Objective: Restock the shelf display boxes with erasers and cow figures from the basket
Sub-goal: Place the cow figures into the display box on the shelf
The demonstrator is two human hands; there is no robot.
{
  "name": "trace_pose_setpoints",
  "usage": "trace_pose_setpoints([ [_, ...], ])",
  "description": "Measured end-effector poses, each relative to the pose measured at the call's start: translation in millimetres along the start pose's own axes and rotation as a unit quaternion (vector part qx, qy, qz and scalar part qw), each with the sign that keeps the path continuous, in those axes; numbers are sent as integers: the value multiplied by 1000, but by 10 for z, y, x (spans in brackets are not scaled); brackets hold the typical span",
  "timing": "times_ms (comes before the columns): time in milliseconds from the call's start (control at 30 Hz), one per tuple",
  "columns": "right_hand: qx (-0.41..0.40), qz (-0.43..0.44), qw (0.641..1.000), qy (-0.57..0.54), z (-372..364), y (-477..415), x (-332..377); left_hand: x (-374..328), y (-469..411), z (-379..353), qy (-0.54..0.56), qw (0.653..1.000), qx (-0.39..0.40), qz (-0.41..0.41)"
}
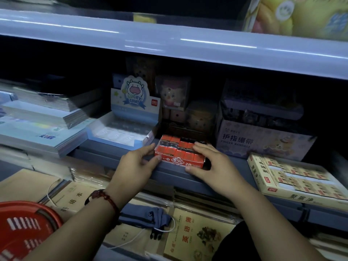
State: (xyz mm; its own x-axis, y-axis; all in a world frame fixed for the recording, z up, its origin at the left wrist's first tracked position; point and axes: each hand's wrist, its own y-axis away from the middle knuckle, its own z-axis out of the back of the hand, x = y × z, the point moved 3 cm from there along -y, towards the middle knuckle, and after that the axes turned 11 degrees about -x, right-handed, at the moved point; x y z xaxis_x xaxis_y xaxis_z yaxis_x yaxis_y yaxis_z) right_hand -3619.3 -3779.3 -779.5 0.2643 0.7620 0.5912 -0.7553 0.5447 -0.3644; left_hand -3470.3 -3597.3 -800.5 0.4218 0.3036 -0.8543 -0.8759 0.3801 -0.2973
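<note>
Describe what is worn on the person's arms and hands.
Both forearms are bare, with no sleeves or gloves in view. At the wrist of the left hand sits a dark red corded bracelet with beads, beside a darker band. The right hand and its wrist wear nothing visible.

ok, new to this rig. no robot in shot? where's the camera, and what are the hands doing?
There is no robot here. A person works bare-handed, and the single picture comes from a wide-angle camera on their head, looking forward and down at a shop shelf. The left hand and right hand grip the two ends of a red eraser box, packed with red erasers, at the grey shelf. Left of it stands a pale blue Lucky Cow display box; its contents are too blurred to tell. The red basket is at bottom left. To the right are a finger bandage box and a yellow eraser box.
</note>
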Motion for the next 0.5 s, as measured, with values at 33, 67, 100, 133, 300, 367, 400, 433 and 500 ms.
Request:
trace_pose_setpoints([
  [33,-9,8,1000,11,30,24,63,-15,22,66,6,1000,6,-5],
  [67,-23,25,999,22,54,50,147,-32,56,150,-5,1000,8,-21],
  [100,-39,45,998,24,57,71,253,-47,93,248,-27,999,6,-46],
  [133,-51,67,996,18,37,84,386,-60,128,357,-58,996,5,-74],
  [300,9,143,989,-36,-422,228,1110,44,362,1017,-213,965,1,-152],
  [367,57,180,982,-31,-635,298,1416,180,509,1331,-255,957,-10,-139],
  [400,83,199,976,-31,-738,335,1574,249,599,1494,-272,954,-18,-127],
  [433,106,219,969,-32,-837,381,1730,326,691,1656,-286,951,-28,-112],
  [500,138,259,955,-44,-1053,496,2010,490,883,1974,-308,947,-49,-77],
])
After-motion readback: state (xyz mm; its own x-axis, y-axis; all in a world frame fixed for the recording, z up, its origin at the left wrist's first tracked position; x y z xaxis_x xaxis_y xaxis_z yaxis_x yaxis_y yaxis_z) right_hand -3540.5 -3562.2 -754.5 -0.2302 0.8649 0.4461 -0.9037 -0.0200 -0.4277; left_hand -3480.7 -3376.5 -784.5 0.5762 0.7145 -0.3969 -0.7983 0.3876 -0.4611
